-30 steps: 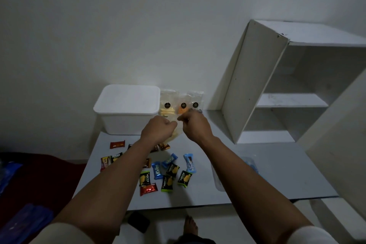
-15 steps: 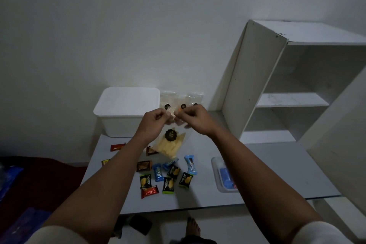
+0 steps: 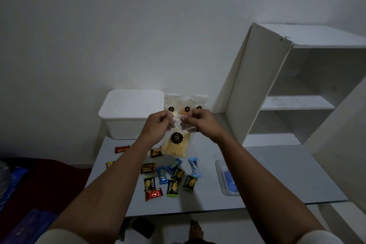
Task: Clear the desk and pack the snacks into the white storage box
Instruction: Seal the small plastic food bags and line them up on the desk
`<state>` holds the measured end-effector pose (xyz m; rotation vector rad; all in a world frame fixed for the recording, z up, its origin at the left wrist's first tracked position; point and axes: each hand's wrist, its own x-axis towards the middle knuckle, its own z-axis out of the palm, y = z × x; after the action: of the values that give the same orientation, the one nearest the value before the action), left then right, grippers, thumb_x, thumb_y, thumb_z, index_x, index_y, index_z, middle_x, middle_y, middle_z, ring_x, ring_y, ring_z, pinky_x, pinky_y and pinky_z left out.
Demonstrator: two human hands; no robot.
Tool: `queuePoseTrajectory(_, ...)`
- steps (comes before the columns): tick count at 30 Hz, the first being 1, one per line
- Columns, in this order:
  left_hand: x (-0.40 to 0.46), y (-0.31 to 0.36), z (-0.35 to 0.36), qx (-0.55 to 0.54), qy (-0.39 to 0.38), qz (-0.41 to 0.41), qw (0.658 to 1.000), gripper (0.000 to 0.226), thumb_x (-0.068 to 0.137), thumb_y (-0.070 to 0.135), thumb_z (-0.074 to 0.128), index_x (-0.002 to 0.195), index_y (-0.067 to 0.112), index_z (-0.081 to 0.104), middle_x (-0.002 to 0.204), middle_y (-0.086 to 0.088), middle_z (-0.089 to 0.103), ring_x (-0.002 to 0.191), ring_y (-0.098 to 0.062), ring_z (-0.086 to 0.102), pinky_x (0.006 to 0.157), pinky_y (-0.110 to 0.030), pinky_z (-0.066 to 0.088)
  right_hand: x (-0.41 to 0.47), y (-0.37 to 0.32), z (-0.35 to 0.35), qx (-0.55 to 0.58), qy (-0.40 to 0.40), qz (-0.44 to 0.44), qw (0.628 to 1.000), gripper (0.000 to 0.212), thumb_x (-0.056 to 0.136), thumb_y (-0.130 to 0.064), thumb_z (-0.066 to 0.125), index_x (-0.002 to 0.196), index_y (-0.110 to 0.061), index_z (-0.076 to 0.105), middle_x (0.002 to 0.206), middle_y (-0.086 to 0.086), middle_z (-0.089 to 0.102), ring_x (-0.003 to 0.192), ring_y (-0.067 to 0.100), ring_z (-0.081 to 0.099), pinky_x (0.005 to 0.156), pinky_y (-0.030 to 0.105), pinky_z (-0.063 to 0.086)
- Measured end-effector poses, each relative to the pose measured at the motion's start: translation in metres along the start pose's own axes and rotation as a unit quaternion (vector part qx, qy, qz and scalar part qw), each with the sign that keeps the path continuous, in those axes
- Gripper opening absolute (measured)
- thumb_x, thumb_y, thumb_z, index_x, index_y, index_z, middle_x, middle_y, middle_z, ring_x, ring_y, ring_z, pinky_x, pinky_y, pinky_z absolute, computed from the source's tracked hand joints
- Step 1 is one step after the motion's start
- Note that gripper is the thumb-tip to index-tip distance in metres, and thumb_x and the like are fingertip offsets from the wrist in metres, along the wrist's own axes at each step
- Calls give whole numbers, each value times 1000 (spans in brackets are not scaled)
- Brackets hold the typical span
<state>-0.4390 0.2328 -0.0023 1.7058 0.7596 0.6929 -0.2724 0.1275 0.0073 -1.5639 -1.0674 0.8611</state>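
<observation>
My left hand [image 3: 158, 125] and my right hand [image 3: 200, 123] pinch the top corners of a clear snack bag [image 3: 176, 144] with yellow sticks and a round black label, held up above the desk. The white storage box [image 3: 130, 111] stands lidded at the back left of the grey desk [image 3: 267, 174]. Three more clear bags [image 3: 186, 103] lean on the wall behind my hands. Several small wrapped snacks [image 3: 170, 176] in blue, black-green, brown and red lie scattered on the desk below the bag.
A white shelf unit [image 3: 287, 93] stands on the desk's right side. A clear lid or tray with something blue [image 3: 227, 180] lies under my right forearm. A dark red surface [image 3: 39, 180] sits left of the desk. A bare foot [image 3: 195, 230] shows below the desk edge.
Both hands have lifted the yellow-stick bag off the desk and hold it hanging by its top; earlier they were low over it.
</observation>
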Motion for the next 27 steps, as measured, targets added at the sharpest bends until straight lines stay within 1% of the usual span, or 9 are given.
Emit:
queuePoseTrajectory(3, -1, -1, 1, -7, 13, -4, 1000, 27, 102, 16, 55, 81, 14, 70, 78, -8, 71, 75, -17, 69, 75, -29, 57, -1, -1, 3, 11, 2, 3, 1000, 11, 96, -22, 71, 91, -13, 73, 89, 8, 80, 89, 23, 77, 81, 38, 59)
queuePoseTrajectory(6, -3, 0, 2, -20, 11, -13, 1000, 23, 99, 17, 60, 82, 9, 74, 77, -8, 74, 76, -19, 70, 78, -35, 59, -2, -1, 5, 15, 3, 3, 1000, 18, 97, -18, 70, 79, -21, 72, 81, 3, 76, 85, 20, 74, 80, 37, 58)
queuePoseTrajectory(10, -6, 2, 4, -8, 12, 6, 1000, 23, 97, 16, 62, 77, 15, 73, 74, -3, 72, 72, -13, 68, 73, -27, 55, -2, -3, 7, 3, -3, -9, 1000, 23, 96, -18, 71, 74, -24, 72, 77, 0, 75, 80, 16, 72, 79, 36, 56)
queuePoseTrajectory(14, -4, 3, 2, -22, 41, 16, 999, 20, 98, 15, 62, 81, 15, 73, 77, -4, 73, 75, -12, 69, 80, -31, 58, -5, -1, 6, 50, 26, -7, 998, 14, 96, -19, 71, 83, -14, 73, 88, 9, 78, 84, 19, 75, 83, 39, 58)
queuePoseTrajectory(18, -5, 3, 0, -47, 39, 5, 998, 18, 98, 17, 64, 84, 13, 75, 82, -9, 76, 74, -7, 70, 78, -26, 58, -5, 4, 2, 80, 34, -8, 996, 12, 96, -14, 70, 85, -11, 68, 89, 11, 74, 84, 18, 74, 90, 46, 58)
queuePoseTrajectory(21, -5, 2, 4, -53, 19, -22, 998, 16, 95, 24, 69, 89, 13, 79, 85, -5, 79, 80, -13, 73, 80, -31, 59, -4, 3, 2, 76, 21, -11, 997, 12, 96, -14, 70, 85, -10, 68, 84, 8, 72, 77, 14, 71, 82, 39, 58)
queuePoseTrajectory(23, -5, 2, 7, -49, 22, -20, 998, 13, 94, 22, 69, 89, 16, 78, 82, -1, 79, 76, -10, 73, 75, -26, 57, -5, 2, 3, 79, 18, -4, 997, 12, 96, -14, 71, 90, -3, 69, 85, 9, 73, 75, 14, 70, 81, 37, 58)
queuePoseTrajectory(25, -3, 2, 8, -44, 33, -17, 998, 13, 95, 21, 68, 88, 15, 78, 82, -4, 78, 73, -9, 69, 73, -26, 54, -7, 3, 1, 84, 28, 0, 996, 21, 95, -17, 72, 98, 3, 70, 88, 10, 76, 80, 16, 73, 84, 40, 57)
queuePoseTrajectory(27, -1, 1, 6, -50, 44, -21, 998, 16, 95, 19, 66, 88, 10, 76, 81, -8, 77, 72, -9, 68, 75, -28, 54, -10, 4, 0, 92, 33, 5, 995, 19, 95, -21, 72, 96, -2, 70, 92, 10, 78, 87, 17, 75, 84, 39, 56)
